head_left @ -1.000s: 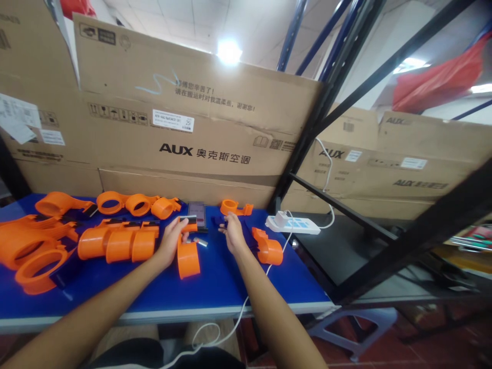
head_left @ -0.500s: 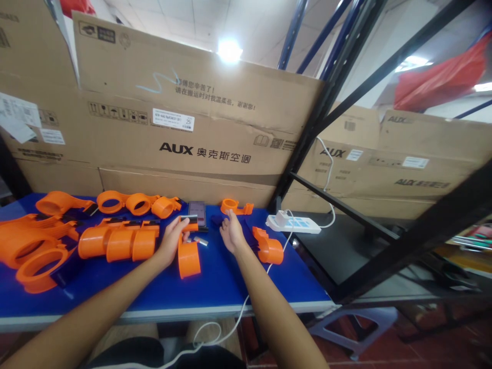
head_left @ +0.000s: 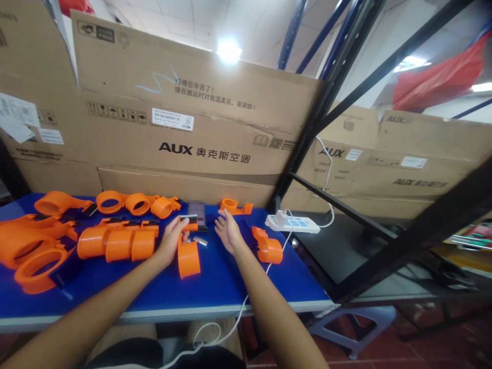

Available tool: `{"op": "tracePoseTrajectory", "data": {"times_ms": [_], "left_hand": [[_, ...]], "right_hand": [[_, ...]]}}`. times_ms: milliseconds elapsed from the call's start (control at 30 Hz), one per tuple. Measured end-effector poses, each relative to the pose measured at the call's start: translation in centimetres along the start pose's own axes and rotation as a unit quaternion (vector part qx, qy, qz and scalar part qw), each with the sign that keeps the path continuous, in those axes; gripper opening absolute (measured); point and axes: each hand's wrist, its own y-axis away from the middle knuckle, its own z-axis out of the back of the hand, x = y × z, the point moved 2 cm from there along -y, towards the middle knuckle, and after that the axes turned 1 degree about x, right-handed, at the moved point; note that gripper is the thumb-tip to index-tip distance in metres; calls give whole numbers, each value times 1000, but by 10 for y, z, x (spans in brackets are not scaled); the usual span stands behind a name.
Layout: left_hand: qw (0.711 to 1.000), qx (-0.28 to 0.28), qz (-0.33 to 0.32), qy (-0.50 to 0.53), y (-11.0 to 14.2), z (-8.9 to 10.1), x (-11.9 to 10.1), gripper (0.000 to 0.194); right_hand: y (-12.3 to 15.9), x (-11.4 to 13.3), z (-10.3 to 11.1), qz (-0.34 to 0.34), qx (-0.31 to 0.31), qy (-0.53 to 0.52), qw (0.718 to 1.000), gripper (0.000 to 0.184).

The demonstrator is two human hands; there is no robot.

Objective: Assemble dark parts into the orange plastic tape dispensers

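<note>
My left hand (head_left: 171, 240) is closed around the handle end of an orange tape dispenser (head_left: 189, 260), whose round drum hangs down toward the table. A black and silvery strip shows at its top end. My right hand (head_left: 228, 231) is held over the table with its fingers apart and nothing visible in it. Just beyond its fingertips lies an orange tape dispenser (head_left: 229, 206), and another orange dispenser (head_left: 269, 251) lies to its right. Between my hands a small pale piece (head_left: 200, 241) rests on the blue tabletop (head_left: 223, 292).
Several orange dispensers (head_left: 120, 244) stand in rows on the left. A phone (head_left: 197, 212) lies at the back. A white power strip (head_left: 294, 223) with a cable sits at the right, beside a black rack post (head_left: 303, 143). Cardboard (head_left: 192, 174) walls the back edge.
My right hand has shifted slightly left, and its fingers have spread a little more. My left hand holds the dispenser in the same place.
</note>
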Motion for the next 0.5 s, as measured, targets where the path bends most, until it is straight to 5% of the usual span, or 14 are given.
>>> {"op": "tracePoseTrajectory", "data": {"times_ms": [133, 300, 500], "left_hand": [[1000, 3, -3, -3, 0, 0, 0, 39], [1000, -1, -13, -19, -1, -1, 1, 36], [999, 7, -17, -36, -1, -1, 2, 36]], "right_hand": [[3, 1, -1, 12, -1, 10, 1000, 40], [13, 12, -10, 112, 49, 73, 990, 38], [33, 19, -29, 241, 157, 231, 930, 30]]}}
